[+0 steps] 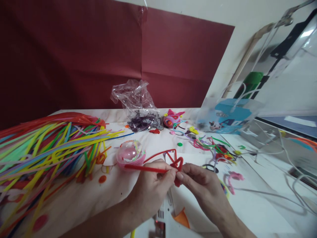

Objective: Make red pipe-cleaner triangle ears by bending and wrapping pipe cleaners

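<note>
Holding a bent, fuzzy red wire point(158, 170)

Pinched at its bunched fold between the fingertips of left hand point(150, 186) and right hand point(206, 185). Stretching lengthwise leftward from the grip, nearly level, with free end nearer the left hand. Overlapping, in view, a clear, domed, pink plastic container point(130, 153); cannot tell whether touching. Held above an apparent white, orange-triggered glue gun point(168, 218). Flanked farther left by a multicoloured heap of fuzzy stems point(61, 138).

My left hand point(152, 183) and right hand point(205, 183) come together at the fingertips, each thumb pinched against its curled fingers. My left forearm point(109, 219) slants up from the lower left, my right wrist point(225, 213) from the lower right.
</note>
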The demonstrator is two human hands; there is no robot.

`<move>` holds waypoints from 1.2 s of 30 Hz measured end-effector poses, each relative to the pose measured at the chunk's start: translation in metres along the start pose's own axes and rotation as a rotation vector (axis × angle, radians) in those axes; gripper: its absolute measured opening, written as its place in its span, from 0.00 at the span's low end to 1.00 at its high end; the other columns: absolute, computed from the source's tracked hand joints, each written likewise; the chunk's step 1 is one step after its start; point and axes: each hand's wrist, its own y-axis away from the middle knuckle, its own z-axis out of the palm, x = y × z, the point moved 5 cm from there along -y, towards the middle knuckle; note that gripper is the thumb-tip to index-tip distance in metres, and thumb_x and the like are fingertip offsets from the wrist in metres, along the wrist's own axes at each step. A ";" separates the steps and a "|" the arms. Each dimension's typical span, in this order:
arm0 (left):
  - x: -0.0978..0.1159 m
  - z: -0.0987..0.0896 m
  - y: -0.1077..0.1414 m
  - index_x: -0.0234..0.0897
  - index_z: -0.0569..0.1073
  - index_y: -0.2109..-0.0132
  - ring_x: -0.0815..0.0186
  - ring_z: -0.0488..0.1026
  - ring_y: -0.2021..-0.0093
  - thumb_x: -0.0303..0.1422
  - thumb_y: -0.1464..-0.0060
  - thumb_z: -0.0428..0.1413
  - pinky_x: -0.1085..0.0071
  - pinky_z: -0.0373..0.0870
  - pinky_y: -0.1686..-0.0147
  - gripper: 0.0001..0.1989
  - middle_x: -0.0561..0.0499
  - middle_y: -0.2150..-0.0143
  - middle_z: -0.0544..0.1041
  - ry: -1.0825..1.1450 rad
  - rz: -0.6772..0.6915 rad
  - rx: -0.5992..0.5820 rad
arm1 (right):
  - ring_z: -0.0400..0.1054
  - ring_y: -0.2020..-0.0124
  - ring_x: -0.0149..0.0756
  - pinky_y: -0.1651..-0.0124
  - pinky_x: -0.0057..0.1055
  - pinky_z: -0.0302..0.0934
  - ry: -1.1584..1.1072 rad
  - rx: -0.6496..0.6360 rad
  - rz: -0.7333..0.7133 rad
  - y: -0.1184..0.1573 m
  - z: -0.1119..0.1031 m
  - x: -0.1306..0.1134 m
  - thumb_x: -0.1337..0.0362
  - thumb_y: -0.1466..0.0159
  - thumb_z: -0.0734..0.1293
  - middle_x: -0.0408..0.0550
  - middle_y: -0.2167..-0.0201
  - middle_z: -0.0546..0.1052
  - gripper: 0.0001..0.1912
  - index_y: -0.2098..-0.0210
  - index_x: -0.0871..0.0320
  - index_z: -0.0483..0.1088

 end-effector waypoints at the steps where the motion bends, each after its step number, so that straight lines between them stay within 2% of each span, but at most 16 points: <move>1: -0.002 0.000 -0.001 0.35 0.71 0.75 0.68 0.68 0.73 0.30 0.47 0.49 0.74 0.62 0.71 0.11 0.52 0.77 0.71 0.013 -0.026 -0.004 | 0.63 0.74 0.34 0.71 0.29 0.57 0.002 -0.006 0.003 0.000 0.000 0.000 0.54 0.42 0.65 0.45 0.79 0.70 0.16 0.77 0.60 0.69; 12: -0.003 0.004 -0.005 0.33 0.68 0.73 0.69 0.70 0.78 0.32 0.49 0.52 0.75 0.65 0.76 0.08 0.51 0.78 0.73 0.196 -0.141 -0.044 | 0.63 0.75 0.34 0.70 0.29 0.56 -0.069 -0.043 0.044 0.000 0.002 0.001 0.54 0.41 0.65 0.45 0.79 0.71 0.17 0.79 0.60 0.68; 17: -0.001 -0.014 -0.008 0.34 0.70 0.67 0.67 0.72 0.73 0.33 0.52 0.57 0.74 0.67 0.72 0.06 0.52 0.74 0.75 0.027 -0.073 0.156 | 0.61 0.77 0.32 0.71 0.28 0.55 -0.097 -0.050 0.045 0.000 -0.001 0.006 0.54 0.42 0.66 0.45 0.81 0.70 0.18 0.81 0.61 0.69; 19: -0.002 -0.014 -0.009 0.34 0.72 0.66 0.65 0.73 0.72 0.34 0.52 0.57 0.72 0.68 0.72 0.07 0.51 0.74 0.76 0.020 -0.084 0.113 | 0.61 0.77 0.32 0.71 0.28 0.55 -0.151 -0.071 0.058 -0.001 -0.001 0.008 0.55 0.42 0.66 0.45 0.81 0.71 0.18 0.81 0.61 0.69; 22: -0.004 -0.010 -0.011 0.33 0.73 0.72 0.63 0.73 0.74 0.34 0.50 0.54 0.70 0.67 0.73 0.09 0.49 0.77 0.76 0.065 -0.118 0.006 | 0.62 0.77 0.32 0.71 0.28 0.55 -0.219 -0.087 0.089 -0.002 0.000 0.010 0.55 0.41 0.66 0.45 0.81 0.72 0.17 0.80 0.61 0.70; 28: -0.004 -0.015 -0.013 0.31 0.73 0.73 0.65 0.70 0.75 0.34 0.51 0.54 0.72 0.64 0.76 0.09 0.48 0.76 0.75 0.009 -0.111 0.117 | 0.62 0.81 0.29 0.75 0.26 0.56 -0.342 0.031 0.109 -0.004 -0.005 0.009 0.55 0.44 0.69 0.42 0.83 0.69 0.15 0.79 0.61 0.68; 30: -0.006 -0.014 -0.013 0.31 0.73 0.73 0.64 0.71 0.75 0.34 0.52 0.55 0.71 0.65 0.75 0.09 0.48 0.76 0.75 0.031 -0.119 0.122 | 0.63 0.79 0.30 0.74 0.26 0.57 -0.284 0.091 0.065 -0.003 -0.007 0.008 0.56 0.45 0.70 0.43 0.81 0.70 0.13 0.76 0.60 0.69; 33: -0.009 -0.012 -0.011 0.31 0.73 0.73 0.63 0.72 0.74 0.33 0.52 0.55 0.70 0.67 0.73 0.09 0.48 0.76 0.76 0.063 -0.127 0.126 | 0.63 0.74 0.33 0.71 0.28 0.59 -0.080 0.171 -0.072 0.002 -0.009 0.002 0.60 0.43 0.69 0.43 0.76 0.70 0.08 0.72 0.58 0.69; 36: -0.008 -0.007 -0.009 0.31 0.73 0.73 0.64 0.73 0.73 0.32 0.52 0.55 0.70 0.69 0.72 0.08 0.48 0.75 0.76 0.118 -0.129 0.095 | 0.64 0.73 0.35 0.70 0.30 0.59 0.129 0.157 -0.212 0.006 -0.006 -0.006 0.63 0.42 0.67 0.44 0.75 0.70 0.04 0.70 0.56 0.69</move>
